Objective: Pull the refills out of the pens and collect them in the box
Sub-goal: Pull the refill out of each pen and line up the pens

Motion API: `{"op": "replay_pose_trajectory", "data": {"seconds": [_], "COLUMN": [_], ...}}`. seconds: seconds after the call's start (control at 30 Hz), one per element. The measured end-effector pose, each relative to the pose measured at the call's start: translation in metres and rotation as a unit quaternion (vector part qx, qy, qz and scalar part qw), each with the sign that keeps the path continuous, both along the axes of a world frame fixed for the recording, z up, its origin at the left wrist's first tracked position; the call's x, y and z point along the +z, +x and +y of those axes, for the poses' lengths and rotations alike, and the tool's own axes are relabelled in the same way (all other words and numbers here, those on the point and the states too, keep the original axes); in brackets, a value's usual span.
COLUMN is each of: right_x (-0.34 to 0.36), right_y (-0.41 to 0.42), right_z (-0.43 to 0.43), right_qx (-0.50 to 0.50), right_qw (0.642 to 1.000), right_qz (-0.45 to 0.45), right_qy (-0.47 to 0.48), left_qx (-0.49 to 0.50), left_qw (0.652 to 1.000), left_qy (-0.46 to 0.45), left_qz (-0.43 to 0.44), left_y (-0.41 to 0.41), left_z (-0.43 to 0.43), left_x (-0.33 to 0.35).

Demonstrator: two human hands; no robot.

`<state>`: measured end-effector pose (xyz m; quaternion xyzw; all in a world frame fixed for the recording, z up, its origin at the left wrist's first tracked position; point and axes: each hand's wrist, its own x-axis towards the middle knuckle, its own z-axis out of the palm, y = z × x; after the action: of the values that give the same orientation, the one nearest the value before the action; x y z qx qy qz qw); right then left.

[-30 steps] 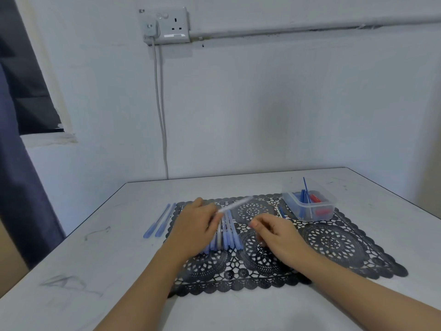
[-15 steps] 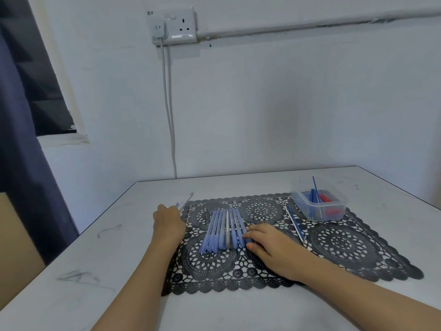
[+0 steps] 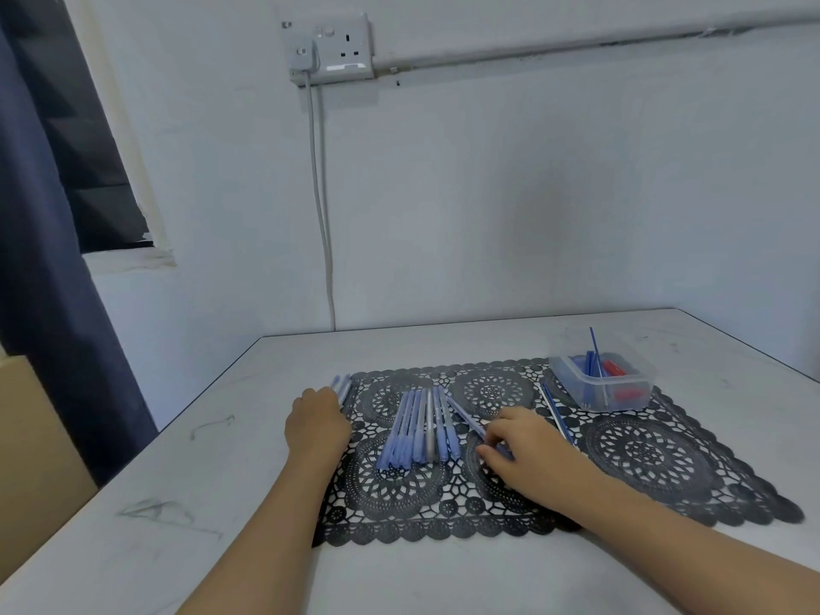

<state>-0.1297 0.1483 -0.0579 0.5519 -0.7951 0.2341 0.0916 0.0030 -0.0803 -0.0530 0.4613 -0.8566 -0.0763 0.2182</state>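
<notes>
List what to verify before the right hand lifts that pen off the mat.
1. Right hand grip on the angled pen: fingers curl round its lower end. Ok.
2. Angled pen free of the row of pens: its far end lies close to the row, contact unclear. Cannot tell.
3. Left hand free to help pull: it sits by the pens at the mat's left edge, fingers hidden. Cannot tell.
4. Box open, with room: no lid, refills inside. Ok.
5. All pulled refills boxed: two loose refills lie on the mat beside the box. Not ok.
</notes>
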Motion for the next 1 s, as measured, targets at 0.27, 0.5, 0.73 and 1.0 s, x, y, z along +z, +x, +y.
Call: {"op": "replay_pose_trajectory", "data": {"seconds": [0.27, 0.5, 0.73, 1.0], "right_x": [0.0070, 0.0061, 0.0051, 0.0104], "right_y": [-0.0004, -0.0020, -0.0054, -0.0062], "right_z": [0.0033, 0.0043, 0.0045, 0.0082], "right_qx": [-0.045, -0.066, -0.094, -0.091], "right_qw": [0.998, 0.996, 0.994, 0.993], "right_qz": [-0.033, -0.047, -0.047, -0.053], "right_qy": [0.016, 0.035, 0.024, -0.046], "left_qx": [-0.005, -0.022, -0.015, -0.023], "left_qw": [1.000, 0.999, 1.000, 0.999], "left_qy": [0.007, 0.016, -0.015, -0.041], "left_qz": [0.021, 0.022, 0.009, 0.008], "left_y": [-0.0004, -0.0026, -0.0031, -0.0042], "left_z": [-0.0008, -0.0035, -0.0063, -0.0035], "left_x": [0.0013, -0.0009, -0.0052, -0.0030]}}
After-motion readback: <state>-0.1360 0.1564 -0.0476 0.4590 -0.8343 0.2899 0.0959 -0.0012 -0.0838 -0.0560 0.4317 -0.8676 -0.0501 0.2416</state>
